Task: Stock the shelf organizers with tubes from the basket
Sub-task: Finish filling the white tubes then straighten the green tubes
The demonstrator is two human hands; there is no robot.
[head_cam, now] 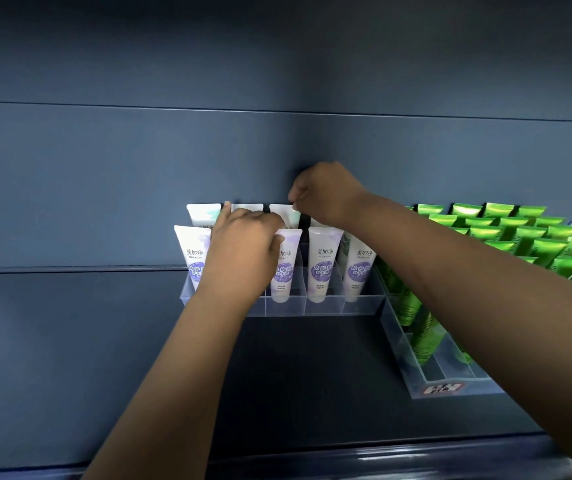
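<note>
A clear acrylic organizer (326, 308) stands on the dark shelf and holds two rows of white tubes with purple labels (322, 265), caps down. My left hand (243, 244) reaches over the front row and closes on a back-row white tube (247, 207). My right hand (326, 192) pinches the top corner of another back-row white tube (286, 211) with thumb and finger. The lower parts of the back-row tubes are hidden behind the front row and my hands. No basket is in view.
A second clear organizer (450, 386) at the right holds several rows of green tubes (533, 244). The dark shelf floor (295, 375) spreads in front, with its front lip (346, 455) near me. A blue back panel (104, 185) rises behind.
</note>
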